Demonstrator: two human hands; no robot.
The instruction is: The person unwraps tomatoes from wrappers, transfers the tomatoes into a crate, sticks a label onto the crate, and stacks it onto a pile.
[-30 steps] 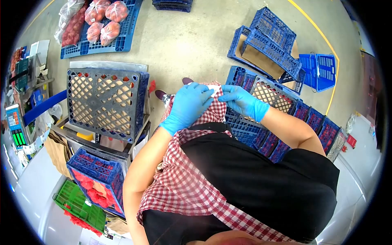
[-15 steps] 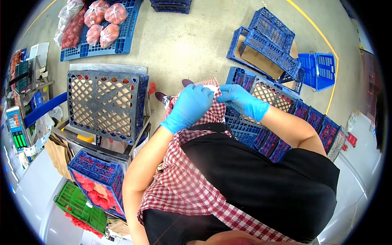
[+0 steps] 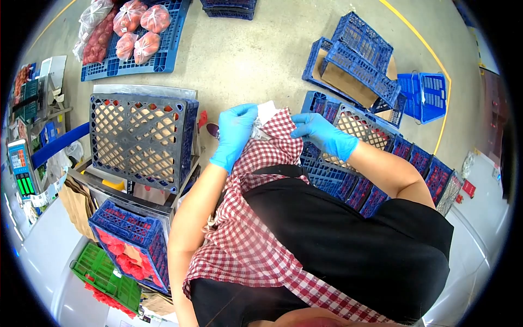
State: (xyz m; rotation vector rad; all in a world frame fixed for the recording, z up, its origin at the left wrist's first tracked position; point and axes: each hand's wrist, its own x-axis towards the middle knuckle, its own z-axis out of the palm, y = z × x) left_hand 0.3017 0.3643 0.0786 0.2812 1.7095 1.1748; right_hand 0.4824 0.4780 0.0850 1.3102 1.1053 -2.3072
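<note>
My left hand (image 3: 237, 133), in a blue glove, pinches a white slip (image 3: 266, 112) in front of me. Some crinkled, silvery-white material (image 3: 261, 131) shows beside the fingers; whether I hold it too I cannot make out. My right hand (image 3: 325, 135), gloved in blue as well, has its fingers closed at the edge of the red-and-white checked apron (image 3: 278, 143). The apron cloth is lifted and bunched between both hands, with the slip against its upper edge.
On my left a dark lattice crate (image 3: 136, 141) stands on a cart, with a blue crate (image 3: 128, 220) and a green basket (image 3: 109, 275) nearer. Bagged red produce (image 3: 154, 19) lies on a blue pallet (image 3: 169, 49). Blue crates (image 3: 362, 43) are stacked at right.
My left hand has moved left and turned, drawing the white slip into clearer view. The right hand stays at the apron's edge. One shoe is now covered.
</note>
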